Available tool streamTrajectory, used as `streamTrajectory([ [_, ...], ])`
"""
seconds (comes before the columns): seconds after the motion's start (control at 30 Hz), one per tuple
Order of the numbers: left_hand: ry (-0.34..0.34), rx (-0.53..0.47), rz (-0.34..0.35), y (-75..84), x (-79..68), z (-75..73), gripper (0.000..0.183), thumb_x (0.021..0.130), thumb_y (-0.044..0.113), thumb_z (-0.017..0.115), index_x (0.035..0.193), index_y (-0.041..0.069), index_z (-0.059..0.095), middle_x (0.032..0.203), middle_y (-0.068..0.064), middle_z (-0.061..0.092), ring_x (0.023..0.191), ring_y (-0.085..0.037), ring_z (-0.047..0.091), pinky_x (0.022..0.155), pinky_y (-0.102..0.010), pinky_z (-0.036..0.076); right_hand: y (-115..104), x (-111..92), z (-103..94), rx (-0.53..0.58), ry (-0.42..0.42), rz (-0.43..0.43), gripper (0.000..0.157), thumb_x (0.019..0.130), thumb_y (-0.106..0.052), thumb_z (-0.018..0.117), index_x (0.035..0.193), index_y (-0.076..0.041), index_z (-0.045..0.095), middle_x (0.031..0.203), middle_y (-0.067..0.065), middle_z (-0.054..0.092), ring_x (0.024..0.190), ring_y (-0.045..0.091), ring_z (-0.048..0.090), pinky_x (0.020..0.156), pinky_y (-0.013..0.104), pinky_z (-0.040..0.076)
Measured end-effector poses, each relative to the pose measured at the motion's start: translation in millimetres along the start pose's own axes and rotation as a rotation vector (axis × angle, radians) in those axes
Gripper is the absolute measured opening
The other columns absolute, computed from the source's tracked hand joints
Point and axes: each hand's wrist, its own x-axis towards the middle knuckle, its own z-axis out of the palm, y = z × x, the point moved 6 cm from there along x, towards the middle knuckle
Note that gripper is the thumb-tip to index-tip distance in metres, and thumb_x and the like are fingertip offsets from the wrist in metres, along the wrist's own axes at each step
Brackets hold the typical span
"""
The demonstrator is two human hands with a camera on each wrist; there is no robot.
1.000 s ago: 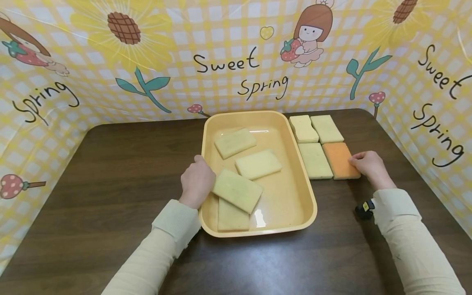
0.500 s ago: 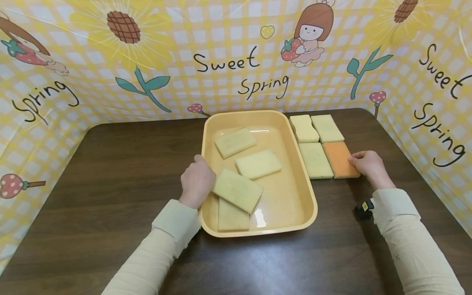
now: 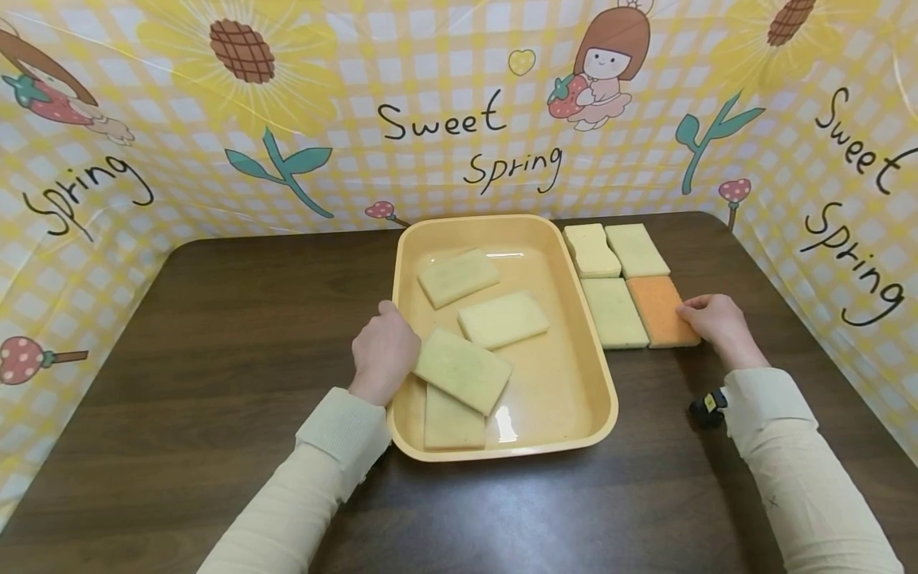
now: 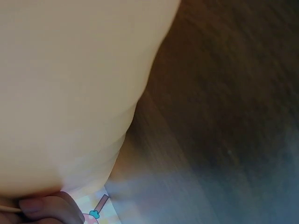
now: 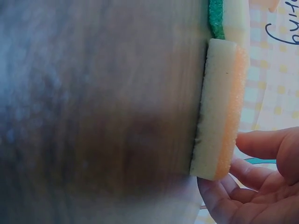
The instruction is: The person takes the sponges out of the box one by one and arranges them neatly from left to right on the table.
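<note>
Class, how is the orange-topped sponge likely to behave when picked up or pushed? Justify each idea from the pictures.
The orange sponge is probably light for its size, since it looks like porous foam. Its thick pale layer would likely squash when pinched rather than crack. Lying flat on the table, broad face down, it should slide rather than roll or tip.

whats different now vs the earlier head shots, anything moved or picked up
Nothing visibly changed. The left hand still grips the left side of the yellow tray, the right hand still holds the right edge of the orange-topped sponge, and the four pale sponges in the tray and three sponges beside it lie as before.
</note>
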Motion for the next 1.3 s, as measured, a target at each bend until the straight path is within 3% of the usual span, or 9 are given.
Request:
streamTrajectory([
  [0.27, -0.018, 0.001, 0.0, 1.3, 0.3, 0.7, 0.015, 0.092, 0.012, 0.04, 0.097, -0.002, 0.045, 0.086, -0.025, 0.065, 0.078, -0.039, 0.067, 0.066, -0.051, 0.052, 0.8, -1.8, -1.1, -0.009, 0.005, 0.007, 0.051, 0.099, -0.027, 0.037, 0.126, 0.015, 0.047, 0.128, 0.035, 0.047, 0.108, 0.041, 0.049, 0.088, 0.048, 0.044],
  [0.5, -0.014, 0.002, -0.002, 1.4, 0.5, 1.0, 0.016, 0.092, 0.012, 0.039, 0.097, -0.002, 0.045, 0.087, -0.025, 0.065, 0.078, -0.039, 0.067, 0.067, -0.051, 0.052, 1.1, -3.4, -3.2, 0.008, 0.017, 0.028, 0.054, 0.099, -0.031, 0.036, 0.127, 0.014, 0.047, 0.13, 0.034, 0.046, 0.111, 0.041, 0.049, 0.092, 0.051, 0.043],
  [0.73, -0.01, 0.001, -0.005, 1.2, 0.6, 0.9, 0.016, 0.091, 0.012, 0.04, 0.097, -0.002, 0.045, 0.087, -0.025, 0.065, 0.078, -0.038, 0.067, 0.066, -0.051, 0.052, -6.5, -4.3, -6.5, 0.018, 0.064, -0.013, 0.052, 0.099, -0.029, 0.037, 0.13, 0.012, 0.044, 0.132, 0.034, 0.045, 0.114, 0.044, 0.047, 0.092, 0.052, 0.042],
  [1.0, -0.018, 0.0, -0.011, 0.2, 0.5, 0.3, 0.017, 0.091, 0.012, 0.04, 0.099, -0.002, 0.045, 0.087, -0.025, 0.065, 0.079, -0.038, 0.067, 0.067, -0.05, 0.052, -37.1, -15.2, -9.1, 0.028, 0.09, -0.12, 0.051, 0.099, -0.027, 0.038, 0.132, 0.011, 0.043, 0.133, 0.036, 0.044, 0.119, 0.047, 0.045, 0.097, 0.056, 0.039],
  [1.3, -0.019, 0.001, -0.007, 0.9, 0.9, 0.7, 0.016, 0.091, 0.012, 0.04, 0.098, -0.002, 0.045, 0.085, -0.024, 0.065, 0.077, -0.038, 0.066, 0.065, -0.05, 0.052, -87.3, -40.2, 1.2, 0.035, 0.082, -0.263, 0.05, 0.099, -0.03, 0.04, 0.132, 0.007, 0.047, 0.128, 0.032, 0.052, 0.116, 0.043, 0.05, 0.094, 0.053, 0.042],
])
